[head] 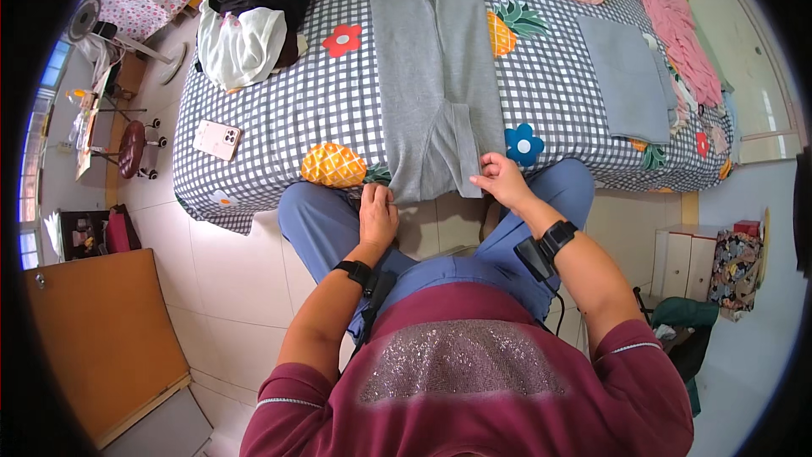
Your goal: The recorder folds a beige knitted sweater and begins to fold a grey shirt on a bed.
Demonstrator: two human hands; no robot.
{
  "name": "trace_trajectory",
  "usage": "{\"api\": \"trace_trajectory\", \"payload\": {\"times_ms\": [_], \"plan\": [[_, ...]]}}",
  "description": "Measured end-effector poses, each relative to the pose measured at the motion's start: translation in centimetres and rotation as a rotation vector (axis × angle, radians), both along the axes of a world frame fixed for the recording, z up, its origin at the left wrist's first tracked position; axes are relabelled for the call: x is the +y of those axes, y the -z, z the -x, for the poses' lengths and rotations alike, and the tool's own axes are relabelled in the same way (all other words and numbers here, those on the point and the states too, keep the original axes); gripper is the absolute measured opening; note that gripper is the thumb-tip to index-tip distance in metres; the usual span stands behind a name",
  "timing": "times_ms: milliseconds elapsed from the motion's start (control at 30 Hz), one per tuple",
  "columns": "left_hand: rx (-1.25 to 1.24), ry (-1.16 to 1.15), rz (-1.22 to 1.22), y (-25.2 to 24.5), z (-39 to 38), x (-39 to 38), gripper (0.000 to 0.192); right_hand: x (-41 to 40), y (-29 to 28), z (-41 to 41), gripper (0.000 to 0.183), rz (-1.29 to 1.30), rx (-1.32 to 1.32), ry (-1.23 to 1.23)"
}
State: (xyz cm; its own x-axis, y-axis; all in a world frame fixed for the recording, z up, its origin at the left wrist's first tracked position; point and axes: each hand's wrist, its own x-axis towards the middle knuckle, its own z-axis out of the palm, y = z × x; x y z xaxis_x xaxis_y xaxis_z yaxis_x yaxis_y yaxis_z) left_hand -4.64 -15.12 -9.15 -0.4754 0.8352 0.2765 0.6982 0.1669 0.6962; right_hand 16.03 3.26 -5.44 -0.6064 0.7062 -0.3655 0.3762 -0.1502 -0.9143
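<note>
A grey knit garment [409,82] lies lengthwise on the bed in front of me, its sides folded inward to form a long strip. One sleeve [466,146] is laid back over it, with the ribbed end towards me. My right hand [504,183] pinches the near right edge by that sleeve end between thumb and fingers. At the near left corner, my left hand [379,219] has its fingertips closed on the cloth; the exact grip is partly hidden. The garment's near edge reaches the bed's edge, between my knees.
The bed carries a checked sheet [273,120]. A smartphone [217,139] and a pile of black and white clothes [241,44] lie left. Folded grey-blue cloth [625,79] and pink cloth [685,44] lie right. A standing fan [136,47] and a stool [132,149] are beyond the left side.
</note>
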Motion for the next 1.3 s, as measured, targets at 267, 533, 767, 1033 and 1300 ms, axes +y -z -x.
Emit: {"api": "trace_trajectory", "payload": {"times_ms": [267,533,767,1033,1300], "plan": [[-0.014,0.005,0.052,1.2,0.4,-0.7,0.02,-0.3,0.9,-1.5,0.028,-0.32,-0.247,-0.029],[-0.267,-0.071,0.132,-0.7,0.2,0.1,0.042,-1.4,0.8,-1.1,0.041,-0.237,-0.19,0.023],[-0.099,-0.115,0.194,0.2,-0.1,-0.1,0.039,-1.2,-0.4,-0.4,0.029,-0.157,-0.211,0.021],[0.034,0.04,0.37,-1.1,-0.5,-0.5,0.023,0.5,0.7,-3.1,0.022,0.002,-0.093,0.088],[-0.017,0.213,0.662,-4.4,1.7,-0.1,0.012,1.7,-2.5,-0.9,0.019,-0.536,0.015,0.185]]}}
